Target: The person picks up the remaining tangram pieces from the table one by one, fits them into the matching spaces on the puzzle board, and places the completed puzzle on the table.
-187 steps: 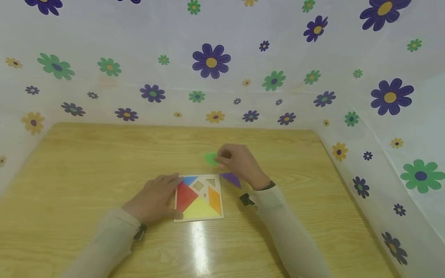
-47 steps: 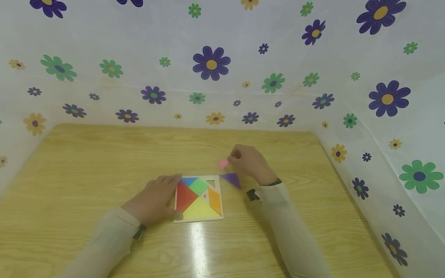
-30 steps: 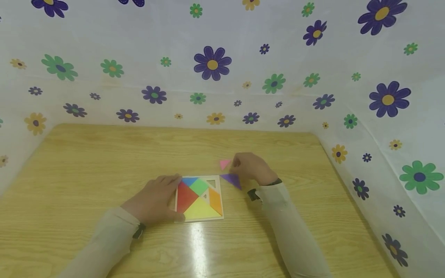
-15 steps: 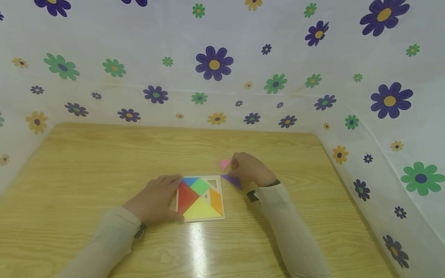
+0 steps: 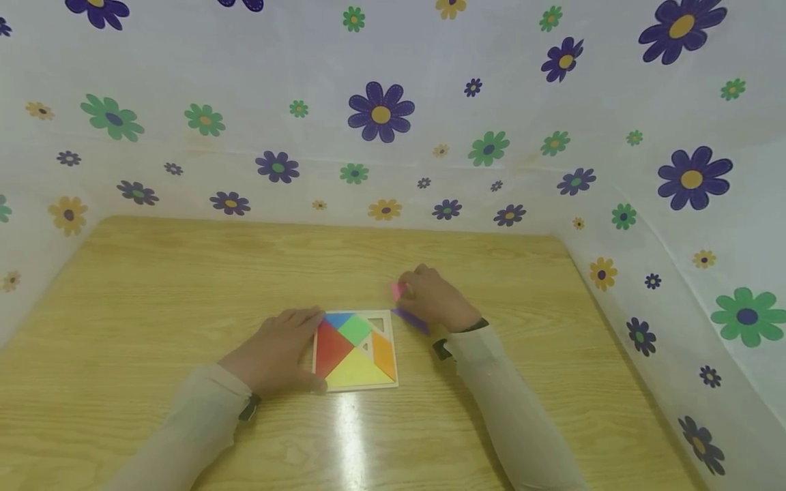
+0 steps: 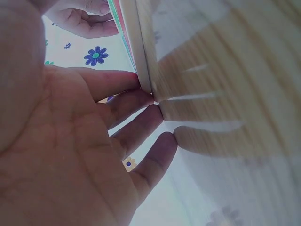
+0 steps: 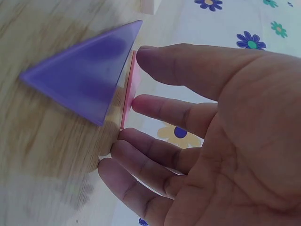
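My left hand [image 5: 273, 354] rests at the left side of a square tangram board [image 5: 394, 368], thumb at the near corner and fingers at the far one. In the left wrist view its index fingertip touches the board's edge. Red [image 5: 331, 348], yellow [image 5: 356, 372], blue [image 5: 337, 320], green [image 5: 356, 331] and orange [image 5: 383, 358] pieces lie in the board; two recesses are bare. On the table my right hand [image 5: 439, 300] touches a pink triangle [image 7: 130, 92] with its index fingertip, the thumb close to the piece. A purple triangle [image 7: 82, 73] lies beside it, partly hidden in the head view.
The wooden table [image 5: 215, 266] is bounded at the back and sides by a white flowered cloth [image 5: 307, 61]. A bright light reflection [image 5: 351, 436] lies on the wood below the board.
The green piece, earlier on the table by my right hand, now sits in the board. My right hand has moved from beside the purple triangle to the pink one. My left hand stays.
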The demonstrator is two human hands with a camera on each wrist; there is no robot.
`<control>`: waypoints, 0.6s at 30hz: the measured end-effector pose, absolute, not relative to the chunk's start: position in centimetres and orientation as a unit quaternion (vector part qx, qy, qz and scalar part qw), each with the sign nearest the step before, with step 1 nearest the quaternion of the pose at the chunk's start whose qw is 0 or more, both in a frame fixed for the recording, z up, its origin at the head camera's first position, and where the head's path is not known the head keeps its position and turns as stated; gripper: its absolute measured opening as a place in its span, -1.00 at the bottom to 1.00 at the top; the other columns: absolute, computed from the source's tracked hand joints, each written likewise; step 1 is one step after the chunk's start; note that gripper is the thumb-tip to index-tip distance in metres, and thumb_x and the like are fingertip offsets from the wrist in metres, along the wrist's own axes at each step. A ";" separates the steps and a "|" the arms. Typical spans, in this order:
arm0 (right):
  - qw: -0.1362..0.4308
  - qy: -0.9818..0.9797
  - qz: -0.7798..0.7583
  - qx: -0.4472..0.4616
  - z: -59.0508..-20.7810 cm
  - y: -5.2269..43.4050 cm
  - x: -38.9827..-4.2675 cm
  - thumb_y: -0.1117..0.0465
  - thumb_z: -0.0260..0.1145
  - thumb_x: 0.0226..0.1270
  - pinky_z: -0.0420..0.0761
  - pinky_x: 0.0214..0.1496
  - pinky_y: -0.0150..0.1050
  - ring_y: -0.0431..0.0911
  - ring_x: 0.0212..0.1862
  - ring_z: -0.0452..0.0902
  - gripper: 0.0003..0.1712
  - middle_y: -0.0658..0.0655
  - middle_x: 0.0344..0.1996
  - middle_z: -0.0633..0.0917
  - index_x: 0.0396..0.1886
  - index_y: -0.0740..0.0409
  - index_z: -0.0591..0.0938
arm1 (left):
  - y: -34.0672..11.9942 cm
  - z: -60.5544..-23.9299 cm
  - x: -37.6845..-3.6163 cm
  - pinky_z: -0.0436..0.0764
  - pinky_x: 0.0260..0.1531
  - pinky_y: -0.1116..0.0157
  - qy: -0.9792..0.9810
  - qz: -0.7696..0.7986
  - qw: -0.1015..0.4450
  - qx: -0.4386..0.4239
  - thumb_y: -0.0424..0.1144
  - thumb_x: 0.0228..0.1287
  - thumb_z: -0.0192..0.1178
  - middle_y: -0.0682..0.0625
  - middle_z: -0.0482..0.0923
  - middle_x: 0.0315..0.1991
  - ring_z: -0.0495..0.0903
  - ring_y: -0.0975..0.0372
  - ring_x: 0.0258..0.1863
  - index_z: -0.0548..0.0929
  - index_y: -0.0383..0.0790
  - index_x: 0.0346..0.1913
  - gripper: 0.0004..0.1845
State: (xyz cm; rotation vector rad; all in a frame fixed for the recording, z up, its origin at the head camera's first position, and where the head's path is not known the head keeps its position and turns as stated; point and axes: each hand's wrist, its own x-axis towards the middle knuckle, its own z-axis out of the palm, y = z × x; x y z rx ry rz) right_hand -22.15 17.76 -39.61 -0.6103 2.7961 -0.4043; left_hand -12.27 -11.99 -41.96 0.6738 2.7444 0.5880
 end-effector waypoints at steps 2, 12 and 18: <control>0.123 0.960 -0.136 -0.209 -39.7 17.8 -22.1 0.17 0.30 0.44 0.62 0.12 -0.03 0.08 0.07 0.51 -0.64 0.21 0.03 0.60 0.14 0.20 0.66 | -11.9 -42.0 -12.2 0.21 0.47 -0.22 0.943 0.200 0.128 0.231 0.32 -0.04 0.50 -0.16 0.18 0.60 0.16 -0.13 0.55 0.21 -0.29 0.61 0.25; 0.113 0.960 -0.129 -0.220 -40.1 17.9 -22.0 0.18 0.28 0.46 0.62 0.15 -0.04 0.09 0.08 0.52 -0.71 0.21 0.04 0.60 0.09 0.19 0.67 | -11.9 -42.2 -12.3 0.22 0.47 -0.21 0.944 0.198 0.127 0.232 0.32 -0.04 0.51 -0.16 0.18 0.60 0.16 -0.13 0.55 0.21 -0.30 0.60 0.25; 0.100 0.961 -0.128 -0.223 -40.2 17.9 -22.0 0.19 0.28 0.44 0.62 0.14 -0.05 0.07 0.06 0.53 -0.70 0.20 0.01 0.61 0.08 0.19 0.68 | -12.0 -42.4 -12.4 0.20 0.47 -0.23 0.944 0.192 0.126 0.237 0.38 -0.04 0.47 -0.15 0.15 0.62 0.14 -0.13 0.56 0.18 -0.29 0.61 0.28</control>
